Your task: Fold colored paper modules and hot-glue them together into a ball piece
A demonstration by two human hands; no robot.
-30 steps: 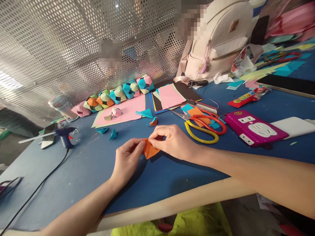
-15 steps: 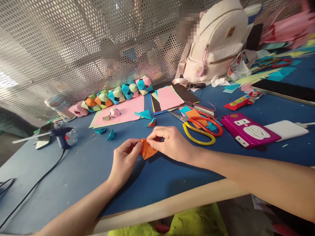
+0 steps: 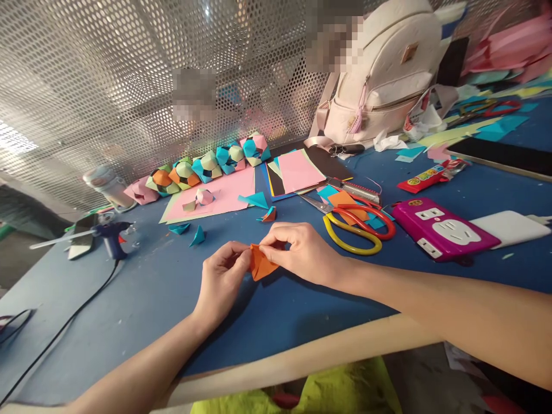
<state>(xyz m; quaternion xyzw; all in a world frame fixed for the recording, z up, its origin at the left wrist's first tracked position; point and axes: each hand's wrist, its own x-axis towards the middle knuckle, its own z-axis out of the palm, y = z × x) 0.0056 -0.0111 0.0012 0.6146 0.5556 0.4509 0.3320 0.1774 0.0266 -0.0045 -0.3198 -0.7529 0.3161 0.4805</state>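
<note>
Between my hands, just above the blue table (image 3: 276,322), is a small folded piece of orange paper (image 3: 262,267). My left hand (image 3: 224,276) pinches its left edge between thumb and forefinger. From the other side my right hand (image 3: 297,250) grips its upper right part, covering that corner. A small blue-and-orange folded piece (image 3: 269,214) lies just beyond my fingers. Blue folded paper pieces (image 3: 198,236) lie farther left. Scissors (image 3: 351,233) with red and yellow handles rest to the right of my right hand.
Several multicoloured folded paper balls (image 3: 207,165) line the mesh panel (image 3: 129,75). Pink sheets (image 3: 297,171) lie before a white backpack (image 3: 383,75). A purple power strip (image 3: 446,230) and a phone (image 3: 504,156) are at right; a glue gun (image 3: 111,236) with trailing cord at left.
The whole view has shifted slightly, so things appear a little farther right. Both hands keep their pinch on the orange paper, with hardly any visible movement.
</note>
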